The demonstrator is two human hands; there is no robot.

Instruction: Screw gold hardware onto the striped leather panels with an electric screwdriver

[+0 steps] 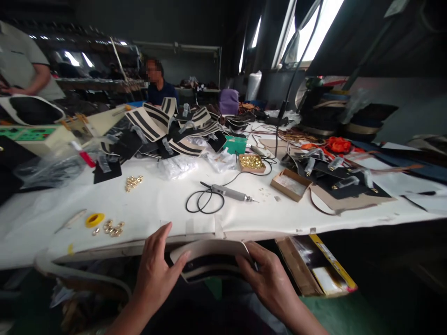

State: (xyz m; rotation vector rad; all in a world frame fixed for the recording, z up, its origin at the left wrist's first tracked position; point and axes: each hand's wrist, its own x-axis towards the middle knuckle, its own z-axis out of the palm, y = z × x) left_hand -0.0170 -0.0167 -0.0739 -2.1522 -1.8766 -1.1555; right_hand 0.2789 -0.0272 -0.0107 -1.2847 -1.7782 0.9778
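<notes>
Gripping the panel (213, 250) at one end, the right hand (269, 272) faces the left hand (156, 265), spread, its thumb at the other end.

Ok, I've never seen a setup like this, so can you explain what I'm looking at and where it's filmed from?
There's no machine here. A head-worn camera looks forward and down, so the bare hands at the bottom are the wearer's own. The right hand grips one end of a curved striped piece; the left hand is spread, its thumb at the other end. On the white table lie a grey pen-shaped tool, a yellow roll, gold-coloured bits and an open cardboard box. Farther back are a pile of striped pieces and a person in dark blue.
</notes>
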